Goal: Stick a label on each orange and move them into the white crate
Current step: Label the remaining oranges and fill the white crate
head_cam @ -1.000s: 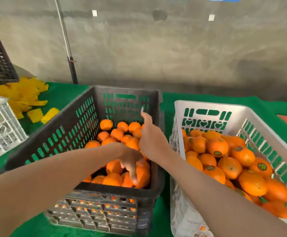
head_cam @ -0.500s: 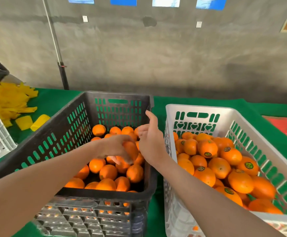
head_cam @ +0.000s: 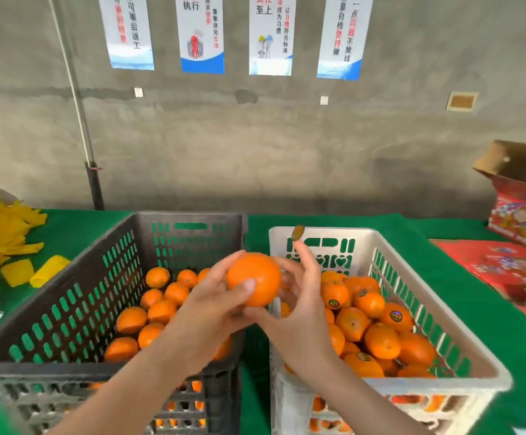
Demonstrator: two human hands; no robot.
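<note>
Left hand [head_cam: 205, 312] grips an orange [head_cam: 254, 277] above the gap between black crate [head_cam: 67, 293] and white crate [head_cam: 334, 233]; right hand [head_cam: 302, 312] loose, fingers extended just beside it, label [head_cam: 298, 232] on a raised fingertip.

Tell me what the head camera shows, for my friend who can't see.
A left hand holds an orange above two crates; the right hand has a label on one fingertip. The dark crate holds plain oranges, the white crate labelled ones.
</note>
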